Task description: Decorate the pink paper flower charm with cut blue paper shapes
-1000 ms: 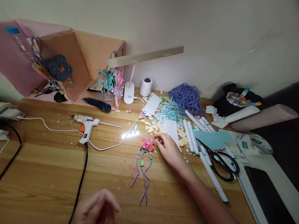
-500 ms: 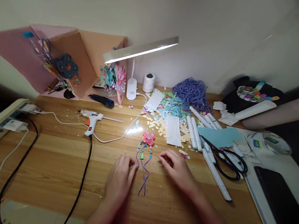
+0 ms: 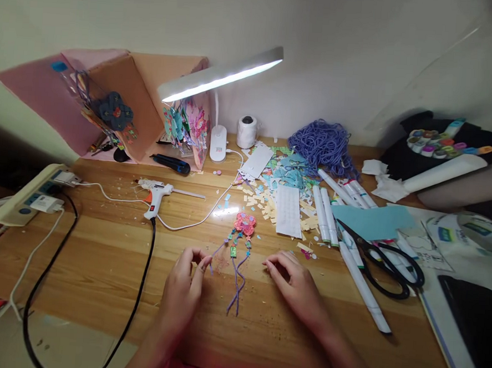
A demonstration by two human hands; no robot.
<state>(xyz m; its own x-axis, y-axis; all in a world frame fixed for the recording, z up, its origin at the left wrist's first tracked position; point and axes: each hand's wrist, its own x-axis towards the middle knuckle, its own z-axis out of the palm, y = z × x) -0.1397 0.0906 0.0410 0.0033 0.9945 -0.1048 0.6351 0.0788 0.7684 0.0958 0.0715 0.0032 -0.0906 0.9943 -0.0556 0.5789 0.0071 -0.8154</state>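
Observation:
A pink flower-shaped ornament (image 3: pixel 244 224) lies flat on the wooden table, with small blue, green and pink pieces along its purple yarn strands (image 3: pixel 235 286). My left hand (image 3: pixel 185 280) is left of it, thumb and fingertips pinched on the end of its leftmost strand, which is drawn out to the side. The other two strands cross and trail toward me. To the right of the ornament my right hand (image 3: pixel 296 284) rests on the table, its fingers curled in and thumb near the index fingertip. I see nothing held in it.
A white glue gun (image 3: pixel 155 198) with a black cord lies left, near a power strip (image 3: pixel 32 196). Paper scraps (image 3: pixel 288 178), purple yarn (image 3: pixel 321 147) and a desk lamp (image 3: pixel 218 143) are behind. Markers (image 3: pixel 364 288) and black-handled scissors (image 3: pixel 384 270) lie right.
My left hand has moved left, pulling the leftmost yarn strand outward from the ornament. My right hand stays in about the same place. The whole view has shifted slightly.

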